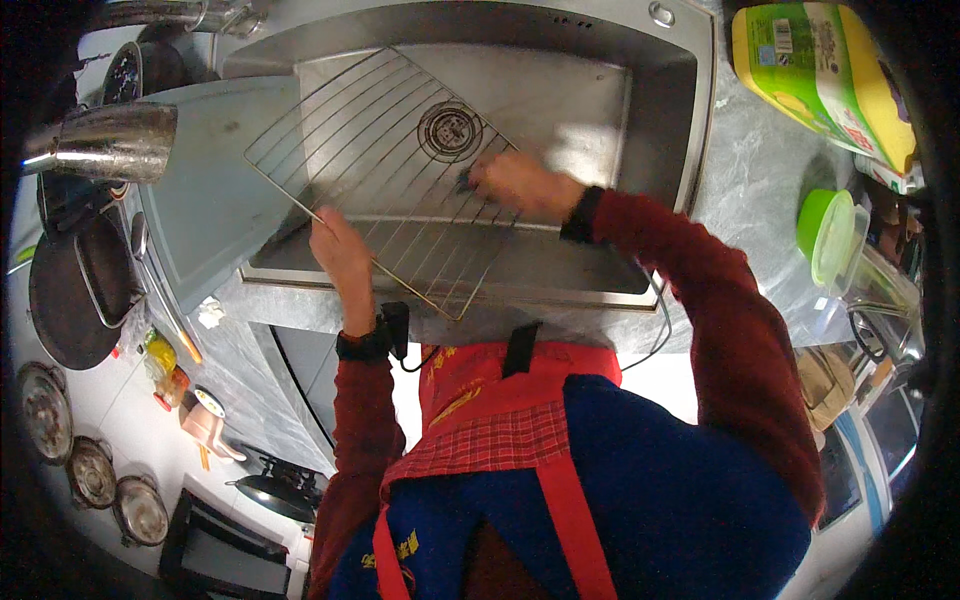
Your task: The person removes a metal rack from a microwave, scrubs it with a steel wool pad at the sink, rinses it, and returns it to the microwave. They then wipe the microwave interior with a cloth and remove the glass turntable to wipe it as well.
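Observation:
A wire rack [397, 180] is held tilted over the stainless steel sink [540, 82], its bars running diagonally above the drain [450, 131]. My left hand [341, 247] grips the rack's near left edge, fingers closed round the rim wire. On the right part of the rack, my right hand [517, 180] presses a small dark scrubbing pad [466, 180] against the bars. That hand is blurred, and the pad is mostly hidden under the fingers.
A pale glass board [217, 187] overlaps the sink's left side, beside a metal cylinder [116, 142]. On the right counter are a yellow-green detergent jug [825, 82] and a green plastic container [821, 232]. A dark pan [79, 289] lies at the far left.

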Motion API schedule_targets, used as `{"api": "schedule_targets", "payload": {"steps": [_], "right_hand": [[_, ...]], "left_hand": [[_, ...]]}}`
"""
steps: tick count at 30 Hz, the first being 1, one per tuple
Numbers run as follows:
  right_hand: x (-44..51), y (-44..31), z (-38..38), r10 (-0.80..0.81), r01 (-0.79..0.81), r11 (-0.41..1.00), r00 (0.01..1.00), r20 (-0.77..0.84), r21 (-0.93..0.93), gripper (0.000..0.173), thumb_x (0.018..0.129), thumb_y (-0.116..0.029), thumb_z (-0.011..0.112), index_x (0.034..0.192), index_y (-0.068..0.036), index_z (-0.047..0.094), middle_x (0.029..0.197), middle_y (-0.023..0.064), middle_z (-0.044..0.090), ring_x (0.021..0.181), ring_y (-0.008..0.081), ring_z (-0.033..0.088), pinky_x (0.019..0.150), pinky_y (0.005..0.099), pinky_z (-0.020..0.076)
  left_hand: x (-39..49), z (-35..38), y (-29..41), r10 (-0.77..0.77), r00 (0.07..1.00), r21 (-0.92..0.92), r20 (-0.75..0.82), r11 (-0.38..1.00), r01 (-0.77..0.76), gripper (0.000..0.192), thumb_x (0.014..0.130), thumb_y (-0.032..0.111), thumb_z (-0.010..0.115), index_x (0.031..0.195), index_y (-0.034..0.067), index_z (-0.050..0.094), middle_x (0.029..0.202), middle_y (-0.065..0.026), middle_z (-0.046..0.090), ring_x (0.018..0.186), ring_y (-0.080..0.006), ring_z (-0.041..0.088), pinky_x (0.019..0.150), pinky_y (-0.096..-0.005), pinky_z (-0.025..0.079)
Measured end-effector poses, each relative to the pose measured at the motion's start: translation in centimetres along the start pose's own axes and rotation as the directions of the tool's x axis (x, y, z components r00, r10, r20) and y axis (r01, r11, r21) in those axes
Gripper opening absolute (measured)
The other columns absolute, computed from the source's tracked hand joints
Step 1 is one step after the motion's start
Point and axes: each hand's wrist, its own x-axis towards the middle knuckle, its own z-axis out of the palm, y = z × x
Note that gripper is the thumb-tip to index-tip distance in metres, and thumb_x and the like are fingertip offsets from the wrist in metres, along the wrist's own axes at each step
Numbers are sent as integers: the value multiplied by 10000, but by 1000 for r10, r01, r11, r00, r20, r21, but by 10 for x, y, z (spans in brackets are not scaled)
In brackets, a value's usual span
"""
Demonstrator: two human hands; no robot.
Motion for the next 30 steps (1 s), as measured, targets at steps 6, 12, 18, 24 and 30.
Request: {"api": "schedule_targets", "payload": {"steps": [6,12,18,24,30], "right_hand": [[-22,-97,44,-256,320,896,939,-230,307,173,741,-125,567,872,-14,584,861,170,569,849,323,571,676,400,464],[-11,11,16,37,-37,999,999,-7,-13,157,738,-89,532,877,-25,569,774,157,573,747,341,574,636,415,470],[-7,-34,40,-79,78,965,997,-8,250,125,744,-118,545,840,-48,583,771,162,575,725,336,590,610,424,478],[-4,-28,56,-173,180,978,982,-77,101,125,731,-124,551,816,-40,587,790,166,575,735,353,586,617,427,468],[1,78,27,77,-84,964,996,-38,-252,115,742,-144,531,752,-44,587,683,175,580,672,345,588,576,438,458]], "left_hand": [[4,5,-20,41,999,-57,-11,998,-42,443,908,325,341,601,5,367,502,-42,372,430,-164,367,403,-343,324],[8,8,-24,-47,999,-40,0,998,46,414,907,263,319,660,-58,408,539,-197,401,492,-337,432,509,-452,331],[8,5,-17,103,992,38,-72,994,-100,431,909,268,332,656,-65,437,553,-218,440,500,-344,441,511,-452,328],[8,-1,0,-33,999,6,4,999,33,443,911,281,339,667,-73,445,548,-215,454,508,-341,467,512,-447,340],[3,-5,-6,-86,996,25,17,996,85,439,910,282,328,671,-69,440,553,-193,466,493,-324,473,496,-423,364]]}}
